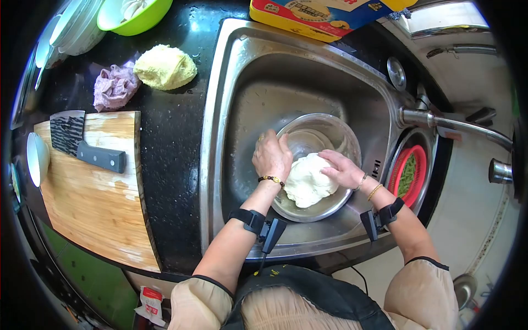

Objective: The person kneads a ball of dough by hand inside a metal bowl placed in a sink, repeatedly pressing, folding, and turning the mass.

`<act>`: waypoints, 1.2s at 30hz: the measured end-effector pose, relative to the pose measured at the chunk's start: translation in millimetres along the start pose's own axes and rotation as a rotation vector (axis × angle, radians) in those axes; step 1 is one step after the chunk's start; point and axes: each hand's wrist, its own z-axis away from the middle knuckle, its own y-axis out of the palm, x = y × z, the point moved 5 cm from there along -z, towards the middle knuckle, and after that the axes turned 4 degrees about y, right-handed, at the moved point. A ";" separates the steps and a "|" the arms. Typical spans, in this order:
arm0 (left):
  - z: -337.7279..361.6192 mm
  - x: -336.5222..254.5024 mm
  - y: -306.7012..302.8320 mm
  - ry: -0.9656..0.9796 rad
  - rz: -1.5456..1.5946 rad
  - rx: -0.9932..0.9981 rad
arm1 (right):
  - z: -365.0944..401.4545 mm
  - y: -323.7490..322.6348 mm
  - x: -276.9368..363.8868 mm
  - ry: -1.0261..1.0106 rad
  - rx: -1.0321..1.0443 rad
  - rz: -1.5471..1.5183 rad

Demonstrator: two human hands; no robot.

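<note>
A smooth white lump of dough (311, 183) sits in a round metal bowl (316, 215), which stands in the sink basin. My right hand (345, 169) grips the dough from the right, its thumb and fingers laid over the top and side. At the bowl's left rim is my left hand (272, 157), thumb toward the inside and fingers bent over the edge; part of its grip is hidden. Behind the dough, the bowl's shiny inner wall shows.
Left of the steel sink (210, 165) lie yellow dough (165, 67) and purple dough (116, 88). A cleaver (102, 157) rests on a wooden board (99, 209). A green bowl (146, 21), a colourful box (313, 22), a faucet (462, 124) and a red strainer (393, 179) surround the basin.
</note>
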 end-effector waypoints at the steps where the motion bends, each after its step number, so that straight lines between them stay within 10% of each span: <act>1: 0.1 0.0 -0.5 0.004 0.001 -0.001 | 1.1 0.1 -3.3 0.065 0.080 -0.069; 5: 1.8 0.2 -0.8 0.010 -0.001 0.003 | 1.9 7.3 -4.3 0.339 0.030 0.251; 19: -0.2 1.1 2.2 0.034 -0.012 -0.037 | -38.9 24.9 31.2 0.178 -0.267 0.522; 26: -0.6 -1.1 0.0 -0.019 -0.003 0.028 | -20.6 4.0 -47.9 0.387 -0.171 -0.491; 31: 0.3 -2.7 -0.8 0.027 -0.029 -0.025 | -27.0 19.6 -43.7 0.561 0.065 -0.504; 36: 1.7 -2.6 -0.7 0.014 -0.065 0.010 | 3.8 10.0 12.5 0.460 -0.303 -0.290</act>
